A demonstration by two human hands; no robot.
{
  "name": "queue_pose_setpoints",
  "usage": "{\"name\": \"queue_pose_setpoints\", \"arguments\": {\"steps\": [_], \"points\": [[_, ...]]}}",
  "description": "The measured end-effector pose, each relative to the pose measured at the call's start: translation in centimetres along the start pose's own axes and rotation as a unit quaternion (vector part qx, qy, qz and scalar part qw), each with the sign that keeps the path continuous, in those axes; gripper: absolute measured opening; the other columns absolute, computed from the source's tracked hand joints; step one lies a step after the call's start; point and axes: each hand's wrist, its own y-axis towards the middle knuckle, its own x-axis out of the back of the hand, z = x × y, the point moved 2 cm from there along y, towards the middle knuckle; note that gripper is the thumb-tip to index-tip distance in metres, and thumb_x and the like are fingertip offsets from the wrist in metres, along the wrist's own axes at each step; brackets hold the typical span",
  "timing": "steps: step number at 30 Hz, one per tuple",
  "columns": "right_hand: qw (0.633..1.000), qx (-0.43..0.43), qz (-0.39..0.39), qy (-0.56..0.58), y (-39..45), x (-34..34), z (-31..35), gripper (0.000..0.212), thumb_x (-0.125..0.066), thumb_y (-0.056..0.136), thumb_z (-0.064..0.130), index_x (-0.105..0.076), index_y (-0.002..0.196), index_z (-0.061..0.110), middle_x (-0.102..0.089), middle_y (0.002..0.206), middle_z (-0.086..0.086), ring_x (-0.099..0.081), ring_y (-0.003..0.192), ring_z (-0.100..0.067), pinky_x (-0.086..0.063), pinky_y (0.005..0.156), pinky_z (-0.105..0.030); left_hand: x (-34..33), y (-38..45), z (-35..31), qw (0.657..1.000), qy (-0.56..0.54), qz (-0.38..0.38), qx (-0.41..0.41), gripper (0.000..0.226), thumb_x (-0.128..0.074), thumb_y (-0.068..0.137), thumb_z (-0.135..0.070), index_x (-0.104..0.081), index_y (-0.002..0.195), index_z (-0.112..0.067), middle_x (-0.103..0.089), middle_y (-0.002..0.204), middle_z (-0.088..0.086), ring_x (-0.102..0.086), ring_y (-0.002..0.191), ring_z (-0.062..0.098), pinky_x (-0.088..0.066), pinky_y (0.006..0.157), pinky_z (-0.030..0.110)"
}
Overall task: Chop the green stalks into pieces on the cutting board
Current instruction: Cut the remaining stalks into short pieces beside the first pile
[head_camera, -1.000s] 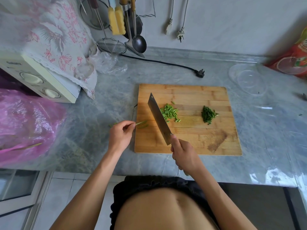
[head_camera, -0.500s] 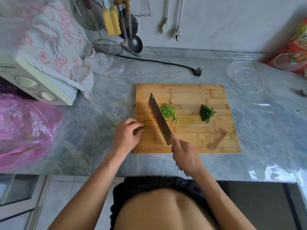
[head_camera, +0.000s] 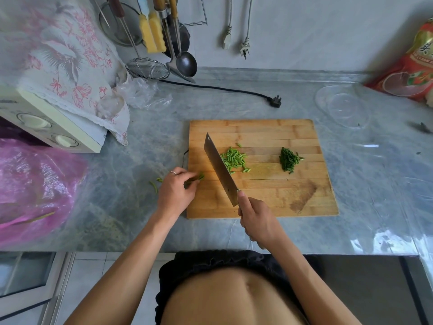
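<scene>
Right hand (head_camera: 256,219) grips cleaver (head_camera: 220,168); left hand (head_camera: 177,192) pinches green stalks (head_camera: 199,178).

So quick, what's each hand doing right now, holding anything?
Left hand: fingers curled, pinching the green stalks at the cutting board's left edge.
Right hand: gripping the cleaver by its handle.

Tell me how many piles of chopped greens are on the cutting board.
2. A light green pile lies mid-board beside the cleaver; a darker pile sits to its right on the cutting board. More may hide behind the blade.
</scene>
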Motion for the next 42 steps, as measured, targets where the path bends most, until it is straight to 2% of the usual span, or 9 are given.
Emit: {"name": "queue_pose_setpoints", "arguments": {"steps": [3,8,15,22,27,30,37,40,42], "points": [[1.0,0.006,0.006,-0.023,0.2,0.0,0.2,0.072,-0.028,0.096,0.06,-0.05,0.079,-0.007,-0.045,0.058,-0.005,-0.04,0.053,-0.018,-0.037,0.053,-0.032,-0.2,0.0,-0.2,1.0,0.012,-0.014,0.005,0.017,-0.076,0.085,-0.017,-0.079,0.101,-0.015,-0.064,0.09,-0.003,-0.061,0.072,0.011,-0.053,0.059,0.031],[0.996,0.046,0.014,-0.075,1.0,-0.3,0.7,0.06,-0.03,0.102,0.048,-0.048,0.078,-0.003,-0.061,0.08,-0.028,-0.043,0.061,-0.025,-0.033,0.058,-0.035,-0.5,-0.2,-0.5,0.999,0.021,-0.034,0.017,0.011,-0.075,0.084,-0.014,-0.08,0.094,-0.015,-0.064,0.087,-0.003,-0.062,0.07,0.013,-0.049,0.058,0.029],[0.993,0.046,0.027,-0.102,0.5,0.2,0.5,0.062,-0.032,0.099,0.054,-0.044,0.068,0.002,-0.044,0.061,-0.011,-0.037,0.055,-0.019,-0.032,0.055,-0.034,-0.6,-0.3,-0.4,0.999,0.03,-0.043,0.013,0.012,-0.074,0.085,-0.018,-0.08,0.096,-0.016,-0.065,0.09,0.0,-0.064,0.074,0.018,-0.05,0.059,0.031],[0.993,0.01,0.071,-0.096,0.2,1.7,0.9,0.075,-0.029,0.097,0.06,-0.058,0.094,-0.009,-0.047,0.064,-0.008,-0.042,0.047,-0.019,-0.036,0.04,-0.023,-0.6,-0.1,-0.3,0.999,0.03,-0.035,0.002,0.013,-0.075,0.085,-0.017,-0.08,0.097,-0.018,-0.064,0.087,-0.002,-0.061,0.073,0.014,-0.043,0.06,0.022],[0.994,0.029,0.033,-0.104,1.4,2.0,1.1,0.076,-0.031,0.095,0.063,-0.055,0.08,-0.007,-0.048,0.061,-0.007,-0.041,0.05,-0.018,-0.037,0.049,-0.032,-0.6,0.6,0.0,1.0,0.013,-0.013,-0.021,0.012,-0.075,0.083,-0.016,-0.08,0.094,-0.02,-0.063,0.087,-0.005,-0.062,0.077,0.016,-0.051,0.069,0.034],[0.994,0.03,0.031,-0.098,2.1,1.9,1.2,0.076,-0.03,0.096,0.061,-0.06,0.088,-0.008,-0.058,0.069,-0.016,-0.047,0.054,-0.019,-0.039,0.049,-0.032,-0.7,1.0,0.4,0.999,0.02,0.0,-0.037,0.013,-0.073,0.081,-0.02,-0.079,0.092,-0.022,-0.058,0.087,-0.012,-0.063,0.082,0.019,-0.053,0.076,0.046],[0.994,0.036,0.028,-0.095,1.5,0.9,0.6,0.065,-0.031,0.097,0.06,-0.048,0.068,0.004,-0.046,0.057,-0.005,-0.039,0.048,-0.017,-0.034,0.05,-0.03,-1.4,0.6,0.4,0.999,0.036,-0.036,-0.012,0.015,-0.07,0.082,-0.021,-0.08,0.094,-0.021,-0.064,0.089,-0.004,-0.064,0.082,0.023,-0.053,0.074,0.047],[0.995,0.04,0.015,-0.088,1.2,0.8,0.6,0.067,-0.03,0.098,0.057,-0.05,0.071,0.0,-0.052,0.061,-0.009,-0.043,0.053,-0.018,-0.036,0.051,-0.031,-1.8,0.3,0.1,0.998,0.029,-0.057,0.005,0.015,-0.071,0.083,-0.018,-0.08,0.094,-0.021,-0.065,0.088,-0.002,-0.063,0.08,0.023,-0.052,0.073,0.048],[0.992,0.059,0.013,-0.109,0.9,0.6,0.9,0.059,-0.028,0.099,0.055,-0.048,0.068,0.009,-0.053,0.066,-0.014,-0.045,0.059,-0.023,-0.038,0.058,-0.036,-1.9,0.1,-0.2,0.997,0.031,-0.068,0.016,0.016,-0.074,0.082,-0.015,-0.08,0.096,-0.022,-0.065,0.088,-0.001,-0.063,0.08,0.024,-0.052,0.073,0.048]]}}
